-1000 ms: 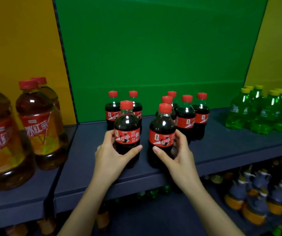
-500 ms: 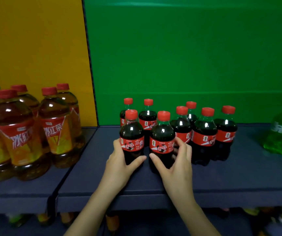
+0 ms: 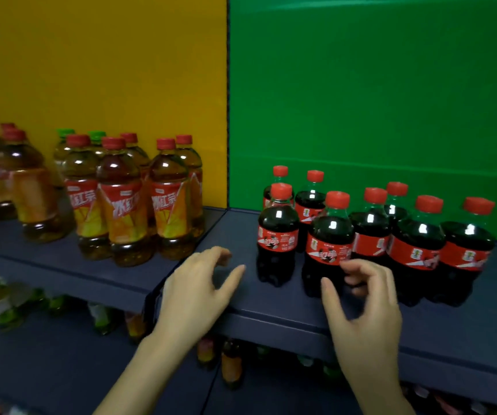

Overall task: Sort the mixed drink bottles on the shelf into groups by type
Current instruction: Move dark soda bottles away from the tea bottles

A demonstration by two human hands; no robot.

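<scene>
The cola bottles (image 3: 370,235) cluster on the shelf (image 3: 241,298) before the green panel (image 3: 376,85). Both hands hang empty: left hand (image 3: 194,290) beside them, right hand (image 3: 361,298) at the front cola bottle (image 3: 329,244). Better to square the rows gently, avoiding toppling neighbours.

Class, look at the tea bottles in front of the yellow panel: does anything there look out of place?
Yes. Two green caps show at the back of the red-capped tea bottles, so at least two bottles there seem to be a different type. Their labels are hidden. The cola bottles in front of the green panel all match.
</scene>
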